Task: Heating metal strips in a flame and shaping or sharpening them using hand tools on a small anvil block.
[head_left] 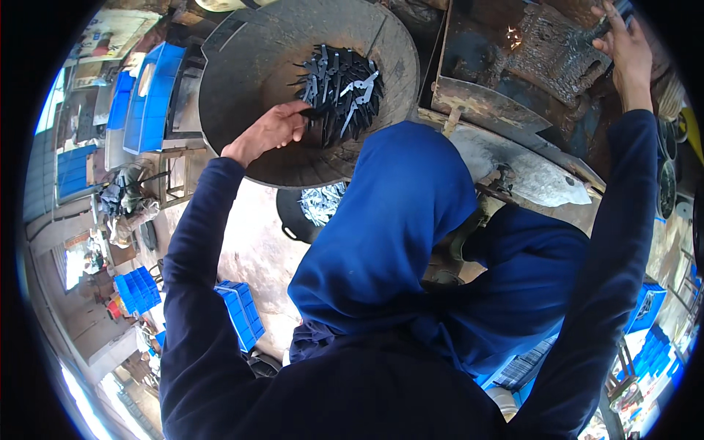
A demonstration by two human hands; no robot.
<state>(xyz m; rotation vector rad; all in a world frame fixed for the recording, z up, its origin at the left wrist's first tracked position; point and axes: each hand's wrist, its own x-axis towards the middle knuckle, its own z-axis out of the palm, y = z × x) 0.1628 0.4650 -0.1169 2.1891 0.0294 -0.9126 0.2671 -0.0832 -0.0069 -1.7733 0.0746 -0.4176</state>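
My left hand [273,130] reaches over a large, worn round pan [242,88]. Its thumb and fingers are pinched on a dark flat metal piece [317,112] at the near left of a heap. That heap of dark slim metal pieces [334,77] lies in the pan, with a few shiny silver ones [359,88] on top that look like plier or shear parts. At the far right, my right hand [629,53] is raised beside a grimy machine bed [546,51]. Its fingers close around a dark bar [607,26], only partly visible near the picture's rim.
A small spark or glow [513,37] shows on the machine bed. Below the pan stands a black basin [295,216] of silver pieces. Blue crates [242,314] stand on the floor at left, and blue bins [154,95] beyond. Blue cloth [396,220] covers my lap.
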